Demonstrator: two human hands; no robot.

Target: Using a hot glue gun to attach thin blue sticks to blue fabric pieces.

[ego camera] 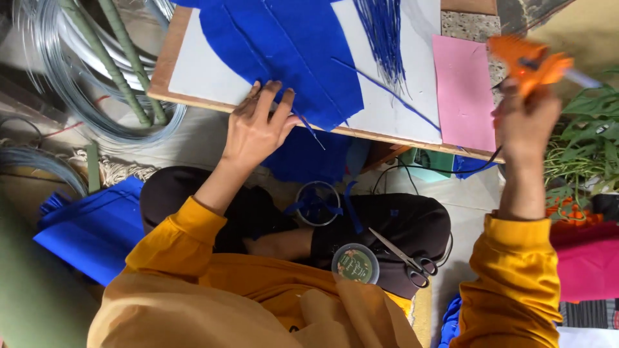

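Observation:
My left hand (258,125) lies flat with spread fingers on the near edge of a large blue fabric piece (284,48), which rests on a white board (387,106). My right hand (525,119) is raised at the right, gripping an orange glue gun (529,61) whose black cord hangs down. A bundle of thin blue strands (385,35) lies on the board beyond the fabric. A pink sheet (463,90) sits on the board's right end.
Scissors (406,258), a round lidded tin (355,263) and a clear cup with blue scraps (318,203) rest on my lap. Coiled wire (77,84) and green rods lie at left, folded blue fabric (97,225) lower left, green leaves (590,138) right.

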